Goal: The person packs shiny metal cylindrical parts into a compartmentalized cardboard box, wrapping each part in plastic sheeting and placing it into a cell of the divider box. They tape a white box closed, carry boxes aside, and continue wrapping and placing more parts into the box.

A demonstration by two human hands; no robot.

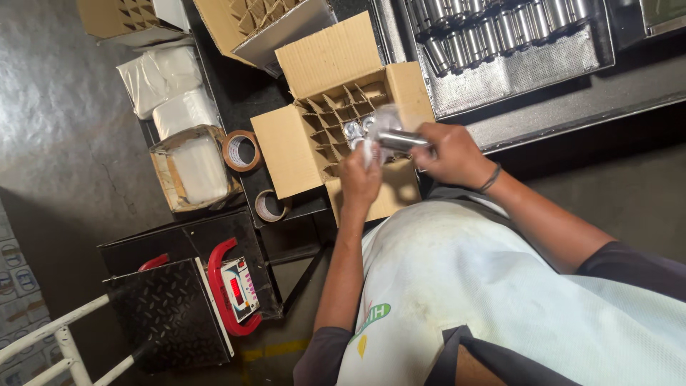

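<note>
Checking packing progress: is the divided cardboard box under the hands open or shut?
Open: the cardboard box has its flaps spread outward, showing the divider cells.

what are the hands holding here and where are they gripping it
The right hand grips a shiny metal cylinder by its near end. The left hand holds a clear plastic bag at its lower edge, over the divided cardboard box.

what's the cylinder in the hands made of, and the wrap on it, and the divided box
Cylinder: looks like polished metal, with bright highlights on a silvery surface. Wrap: seemingly thin clear plastic film, translucent and crinkled. Divided box: brown corrugated cardboard, matte, with folded flaps and a grid of dividers. Right hand holds the cylinder; left hand grips the wrap.
</note>
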